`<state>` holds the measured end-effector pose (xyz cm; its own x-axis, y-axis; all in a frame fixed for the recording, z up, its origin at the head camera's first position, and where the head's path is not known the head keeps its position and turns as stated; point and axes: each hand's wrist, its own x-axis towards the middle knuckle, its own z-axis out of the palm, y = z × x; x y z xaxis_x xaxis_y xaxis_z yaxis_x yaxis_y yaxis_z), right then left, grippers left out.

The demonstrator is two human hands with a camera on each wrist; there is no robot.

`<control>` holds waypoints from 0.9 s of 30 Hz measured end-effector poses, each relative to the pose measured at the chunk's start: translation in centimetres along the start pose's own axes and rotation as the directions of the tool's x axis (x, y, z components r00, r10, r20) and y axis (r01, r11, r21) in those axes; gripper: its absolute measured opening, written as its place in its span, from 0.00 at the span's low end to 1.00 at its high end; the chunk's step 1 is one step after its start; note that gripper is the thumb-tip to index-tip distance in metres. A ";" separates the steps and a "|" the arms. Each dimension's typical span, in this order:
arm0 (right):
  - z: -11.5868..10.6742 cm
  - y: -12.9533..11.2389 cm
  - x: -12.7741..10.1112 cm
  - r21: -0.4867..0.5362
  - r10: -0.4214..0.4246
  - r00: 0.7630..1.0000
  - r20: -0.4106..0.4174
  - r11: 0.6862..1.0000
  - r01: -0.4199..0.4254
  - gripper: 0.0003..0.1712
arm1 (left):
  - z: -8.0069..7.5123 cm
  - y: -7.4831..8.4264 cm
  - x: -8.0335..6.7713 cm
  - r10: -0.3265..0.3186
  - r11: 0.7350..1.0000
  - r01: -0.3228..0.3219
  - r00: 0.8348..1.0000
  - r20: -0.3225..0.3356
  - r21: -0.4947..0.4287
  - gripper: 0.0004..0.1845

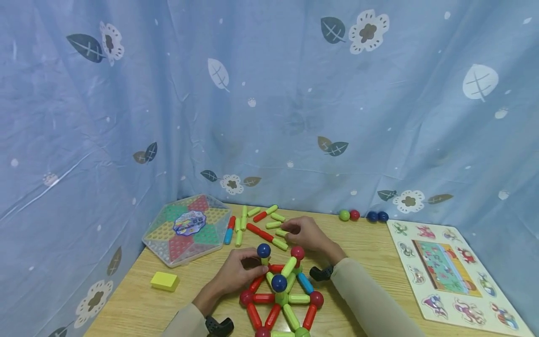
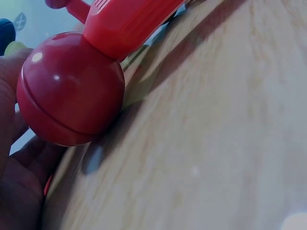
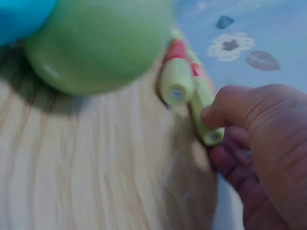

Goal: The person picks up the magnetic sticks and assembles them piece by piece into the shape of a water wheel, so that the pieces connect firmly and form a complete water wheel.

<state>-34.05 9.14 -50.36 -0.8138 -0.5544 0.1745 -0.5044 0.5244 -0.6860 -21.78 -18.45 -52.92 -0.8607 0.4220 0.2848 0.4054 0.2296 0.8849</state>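
Head view: left hand (image 1: 237, 276) grips the rod-and-ball frame (image 1: 281, 295) near centre of the bench (image 1: 362, 252), steadying it; right hand (image 1: 305, 234) pinches a green rod (image 3: 204, 112) from the far loose pile.

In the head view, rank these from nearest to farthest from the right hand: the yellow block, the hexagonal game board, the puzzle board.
From the right hand:
1. Hexagonal game board, to its left by the curtain.
2. Puzzle board, on the table's right side.
3. Yellow block, at the front left.
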 end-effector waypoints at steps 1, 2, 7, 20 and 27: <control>-0.4 0.0 -0.5 -0.003 0.012 1.000 -0.001 1.000 -0.012 0.16 | 0.1 0.0 0.0 -0.006 1.000 0.006 1.000 -0.002 -0.003 0.11; -0.8 0.1 -0.9 0.007 0.032 0.999 -0.006 0.999 -0.032 0.16 | 0.1 0.0 0.1 -0.009 1.000 0.009 1.000 -0.004 -0.004 0.11; -2.9 -0.8 -3.2 0.185 0.063 0.998 0.006 0.981 -0.063 0.18 | 0.3 0.2 0.1 -0.009 1.000 0.009 1.000 -0.022 -0.001 0.11; -3.3 -7.5 -5.1 0.504 0.022 0.995 0.095 0.861 -0.067 0.20 | 0.2 -0.4 -0.1 0.008 1.000 -0.009 0.999 -0.040 -0.013 0.09; -3.1 -8.0 -5.4 0.455 -0.057 0.991 0.124 0.890 -0.006 0.15 | 0.2 -0.2 0.0 0.016 1.000 -0.017 0.999 -0.037 -0.020 0.08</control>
<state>-26.50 9.99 -43.60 -0.7416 -0.6592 0.1241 -0.3128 0.1762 -0.9333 -21.82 -18.36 -53.15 -0.8649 0.3929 0.3124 0.4135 0.2048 0.8872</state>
